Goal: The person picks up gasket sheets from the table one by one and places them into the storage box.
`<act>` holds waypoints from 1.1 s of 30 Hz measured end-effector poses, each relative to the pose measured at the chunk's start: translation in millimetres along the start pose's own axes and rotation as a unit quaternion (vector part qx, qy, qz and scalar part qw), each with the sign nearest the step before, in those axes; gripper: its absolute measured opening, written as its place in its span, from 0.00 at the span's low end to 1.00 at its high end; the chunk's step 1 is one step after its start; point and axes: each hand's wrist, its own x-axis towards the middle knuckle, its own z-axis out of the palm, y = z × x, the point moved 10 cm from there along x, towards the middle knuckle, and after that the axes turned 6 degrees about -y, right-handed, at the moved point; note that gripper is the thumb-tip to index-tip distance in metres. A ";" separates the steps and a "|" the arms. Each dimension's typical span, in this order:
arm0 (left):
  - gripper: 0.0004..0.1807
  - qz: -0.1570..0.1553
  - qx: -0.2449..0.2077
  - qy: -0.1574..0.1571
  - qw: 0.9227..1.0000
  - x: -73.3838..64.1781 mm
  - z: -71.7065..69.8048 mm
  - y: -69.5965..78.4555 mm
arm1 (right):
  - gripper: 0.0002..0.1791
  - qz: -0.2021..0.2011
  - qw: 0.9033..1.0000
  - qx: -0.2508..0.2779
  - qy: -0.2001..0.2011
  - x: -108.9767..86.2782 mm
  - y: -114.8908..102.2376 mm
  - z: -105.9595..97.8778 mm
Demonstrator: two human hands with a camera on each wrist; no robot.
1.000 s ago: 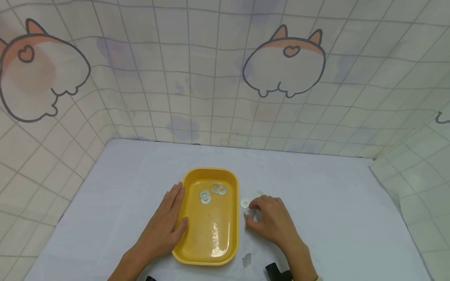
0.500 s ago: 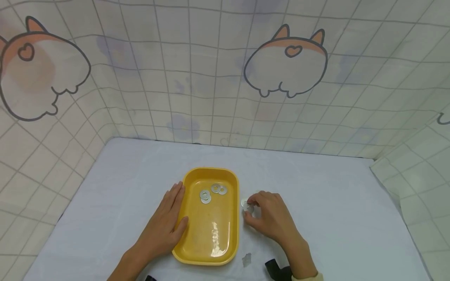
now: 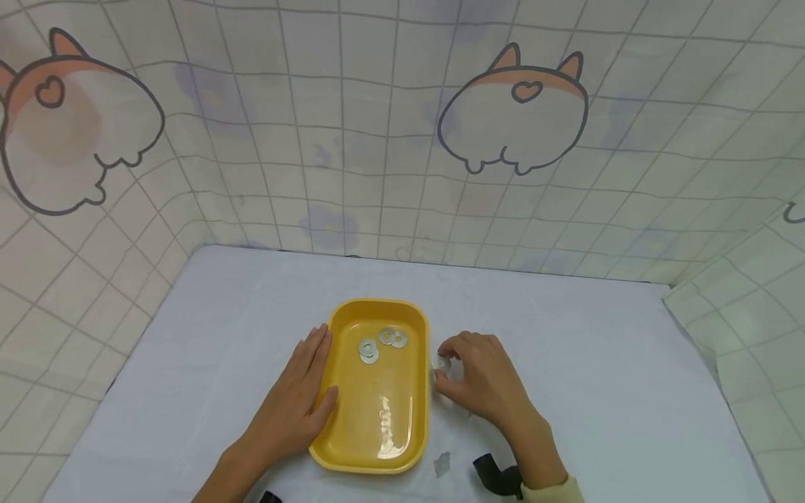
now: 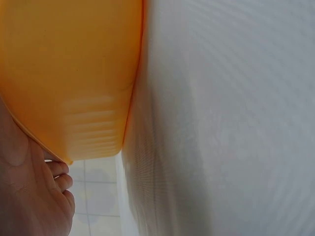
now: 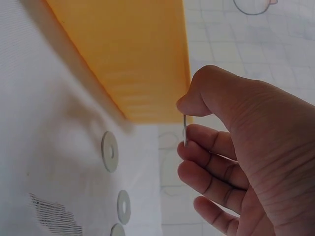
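Left hand [image 3: 291,399] straight-fingered against yellow tray [image 3: 367,412]; right hand [image 3: 483,377] pinches 1 washer [image 3: 444,365]

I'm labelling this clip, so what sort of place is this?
Probably a screened-off tabletop workspace: a white-covered table, grid-printed sheets on three sides, and a yellow tray holding washers.
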 end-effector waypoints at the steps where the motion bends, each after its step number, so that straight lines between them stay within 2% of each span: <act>1: 0.46 -0.001 -0.001 -0.001 1.000 0.0 -0.1 0.0 | 0.12 -0.003 1.000 -0.001 0.000 0.8 -0.9 -0.6; 12: 0.46 -0.009 -0.008 -0.010 1.000 -0.3 1.3 -1.6 | 0.12 -0.019 1.000 -0.015 0.001 7.2 -7.7 -10.6; 26: 0.45 -0.007 -0.015 -0.010 1.000 0.4 -0.2 -0.8 | 0.14 -0.005 1.000 -0.014 -0.019 18.4 -15.4 -10.8; 33: 0.45 -0.006 -0.014 -0.013 1.000 0.3 0.5 -1.2 | 0.13 -0.036 0.999 -0.018 -0.013 25.2 -24.8 -15.2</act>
